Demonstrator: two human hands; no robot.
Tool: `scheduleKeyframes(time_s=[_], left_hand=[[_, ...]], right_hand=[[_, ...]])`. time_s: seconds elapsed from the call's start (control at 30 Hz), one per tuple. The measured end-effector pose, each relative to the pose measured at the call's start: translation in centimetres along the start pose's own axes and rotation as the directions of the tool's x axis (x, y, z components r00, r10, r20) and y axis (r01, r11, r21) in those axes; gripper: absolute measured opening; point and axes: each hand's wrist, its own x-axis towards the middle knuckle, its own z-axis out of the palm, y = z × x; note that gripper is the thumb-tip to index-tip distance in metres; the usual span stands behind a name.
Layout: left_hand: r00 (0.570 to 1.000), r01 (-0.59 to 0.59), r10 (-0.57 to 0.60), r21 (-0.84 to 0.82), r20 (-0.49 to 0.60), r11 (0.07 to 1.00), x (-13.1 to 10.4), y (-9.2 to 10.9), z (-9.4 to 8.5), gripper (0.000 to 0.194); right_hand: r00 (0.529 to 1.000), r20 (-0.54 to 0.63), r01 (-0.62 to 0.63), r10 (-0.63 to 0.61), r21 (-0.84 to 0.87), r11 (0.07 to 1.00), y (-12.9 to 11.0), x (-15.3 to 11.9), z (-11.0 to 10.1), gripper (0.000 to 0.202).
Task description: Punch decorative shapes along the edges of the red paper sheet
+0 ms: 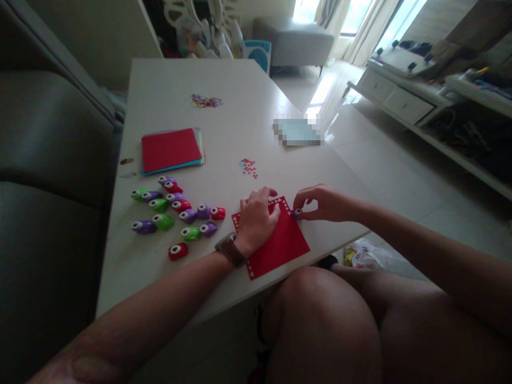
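Item, one red sheet: lying on the white table, centre of the clock, twelve pointing away from me; pale cut-outs are lining its nine and eleven o'clock edges. Item, my left hand: resting palm-down across the sheet, fingers loosely spread, grasping nothing. Item, my right hand: pinching a purple punch between thumb and fingers at the sheet's one o'clock rim. Item, spare punches: lying toward nine to ten. Item, paper bits: lying scattered toward eleven. Step, as I am judging: bordering the third edge. Next move, seemingly, is calling for squaring the punch, squeezing, then shifting toward four.
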Motion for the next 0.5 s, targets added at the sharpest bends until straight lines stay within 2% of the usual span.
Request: scheduleKeyframes(time_s=[0.13,0.2,0.33,0.5], left_hand=[[0.999,-0.033,0.032,0.033,0.015,0.999,-0.09,0.11,-0.24,0.020],[0.999,-0.036,0.035,0.045,0.024,0.998,-0.10,0.14,-0.26,0.019],[0.999,-0.039,0.038,0.046,0.020,0.998,-0.04,0.08,-0.14,0.018],[0.999,-0.046,0.046,0.041,0.014,0.998,-0.01,0.03,-0.14,0.016]], right_hand=[[0.983,0.006,-0.184,0.184,0.084,0.979,0.29,-0.26,-0.18,0.032],[0.966,0.046,-0.259,0.255,0.143,0.955,0.42,-0.37,-0.15,0.034],[0.948,0.150,-0.312,0.279,0.293,0.904,0.42,-0.41,0.01,0.036],[0.945,0.176,-0.317,0.275,0.297,0.901,0.46,-0.40,-0.01,0.037]])
